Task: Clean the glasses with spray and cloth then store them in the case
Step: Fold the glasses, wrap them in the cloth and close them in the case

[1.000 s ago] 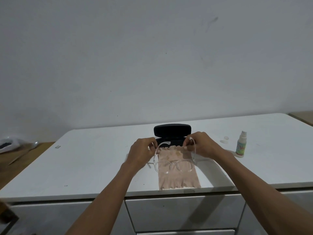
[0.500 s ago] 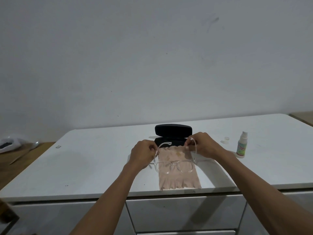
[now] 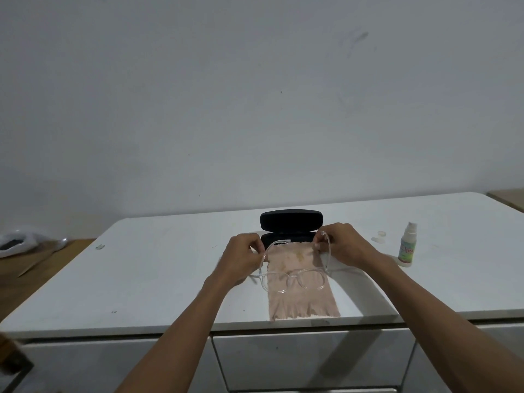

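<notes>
**Head view: glasses held by both temples, the open case straight ahead**

From the head camera, the clear plastic-framed glasses hang between the two hands just above the beige cleaning cloth, which lies flat near the front edge of the white surface. The left hand is pinched closed on the tip of one temple arm, and the right hand is pinched on the other. The lenses point back toward the person, and the frame's long axis runs left to right.

That matters, because the black hard-shell glasses case sits directly beyond the hands, lid up, its long axis also running left to right. So frame and case look already lined up. The case lies just behind the far edge of the cloth, about midway between the hands, neither one plainly nearer.

The temples are spread open, and I would judge they must fold before the glasses fit inside. Whether the lenses are clean I cannot tell from here.

Off to the right stands a small white spray bottle with a green label, well apart from the case, with a little pale cap lying between bottle and right hand. Nothing stands between glasses and case.
</notes>
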